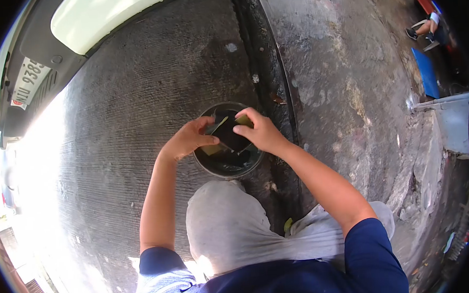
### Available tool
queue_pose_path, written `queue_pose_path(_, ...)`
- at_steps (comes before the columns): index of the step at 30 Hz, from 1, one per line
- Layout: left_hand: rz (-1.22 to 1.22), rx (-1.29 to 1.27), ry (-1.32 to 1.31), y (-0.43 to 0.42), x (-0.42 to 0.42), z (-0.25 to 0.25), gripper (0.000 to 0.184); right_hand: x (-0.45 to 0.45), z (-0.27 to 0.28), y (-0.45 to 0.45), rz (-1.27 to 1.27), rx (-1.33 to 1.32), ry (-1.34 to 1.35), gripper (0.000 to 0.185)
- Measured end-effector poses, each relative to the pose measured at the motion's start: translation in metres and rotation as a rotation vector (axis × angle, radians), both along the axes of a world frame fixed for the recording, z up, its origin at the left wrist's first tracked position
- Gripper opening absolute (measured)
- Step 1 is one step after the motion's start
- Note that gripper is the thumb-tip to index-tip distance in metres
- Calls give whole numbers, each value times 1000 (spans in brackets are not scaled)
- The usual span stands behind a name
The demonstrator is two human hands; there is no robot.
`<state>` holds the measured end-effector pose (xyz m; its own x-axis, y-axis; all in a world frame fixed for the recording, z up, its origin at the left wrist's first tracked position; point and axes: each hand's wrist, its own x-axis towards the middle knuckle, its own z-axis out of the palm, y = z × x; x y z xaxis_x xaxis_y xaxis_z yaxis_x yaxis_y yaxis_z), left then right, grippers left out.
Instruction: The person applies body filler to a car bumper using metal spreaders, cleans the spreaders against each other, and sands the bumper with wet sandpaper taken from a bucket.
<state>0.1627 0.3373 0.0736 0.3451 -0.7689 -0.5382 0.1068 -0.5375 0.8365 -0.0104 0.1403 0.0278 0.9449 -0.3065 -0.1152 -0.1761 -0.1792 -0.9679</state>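
Note:
Over a round bucket [226,176] with dark liquid in it, my two hands hold a dark, flat piece [230,136] with olive-yellow parts at its sides. My left hand [187,139] grips it from the left, thumb in front and fingers behind. On the other side, my right hand [264,135] pinches its right part between thumb and fingers. The exact kind of the piece cannot be made out. It is tilted, with a thin light-green edge on top. The hands hide part of the bucket's rim.
A parked vehicle with a licence plate [28,79] stands at upper left. A dark groove [271,47] runs across the rough concrete beside the bucket. A yellow-green leaf-like scrap [288,225] lies near my leg. At far right are a blue board [425,73] and a seated person's legs [425,27].

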Motion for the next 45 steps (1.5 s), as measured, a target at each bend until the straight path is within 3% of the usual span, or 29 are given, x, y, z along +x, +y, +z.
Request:
queue_pose_path(3,109,-64,116,2,-6,6,44,2,-8,-18,7,275,57,32)
queue_pose_path(9,252,-183,178,5,-26,6,36,-3,3,-32,45,375,11,27)
queue_pose_path(12,332,-222,114,7,-28,0,32,-3,17,-29,48,416,98,28)
queue_pose_path(18,332,-206,-190,11,-29,2,21,-1,-7,-28,88,384,153,24)
queue_pose_path(27,428,-277,-367,16,-37,22,16,-7,-4,-5,235,-35,125,21)
queue_pose_path(31,439,-310,-378,24,-29,13,17,-12,-1,-1,523,-454,48,34)
queue_pose_path(35,547,-336,-185,33,-25,13,20,1,28,-9,570,-512,385,38)
queue_pose_path(36,572,-329,-147,34,-23,12,21,8,42,-13,532,-451,410,43)
queue_pose_path(39,544,-296,-127,24,-27,12,18,9,41,-2,133,-114,-34,47)
queue_pose_path(43,420,-380,-146,9,-35,7,16,15,40,11,161,55,-83,46)
queue_pose_path(45,444,-412,-118,-1,-43,5,20,17,39,4,189,-28,11,37)
